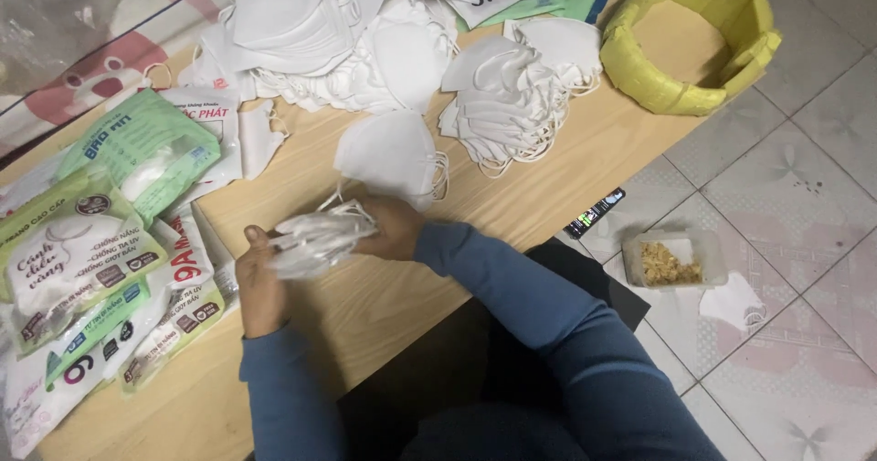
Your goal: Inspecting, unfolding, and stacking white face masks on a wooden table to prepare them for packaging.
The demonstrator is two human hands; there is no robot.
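Note:
Both hands hold a small stack of folded white face masks (pixel 315 237) just above a light wooden table (pixel 384 306). My left hand (pixel 260 283) grips the stack's left end. My right hand (pixel 393 226) closes over its right end. Both arms wear blue sleeves. A single white mask (pixel 388 155) lies flat on the table just beyond my right hand. Farther back sit heaps of loose white masks (pixel 320 36) and another pile of masks (pixel 512 95).
Green-and-white printed mask packets (pixel 100 242) are spread along the table's left side. A yellow taped round container (pixel 690 36) stands at the far right corner. On the tiled floor lie a phone (pixel 596 212), a clear box with brown bits (pixel 671 262) and one mask (pixel 735 301).

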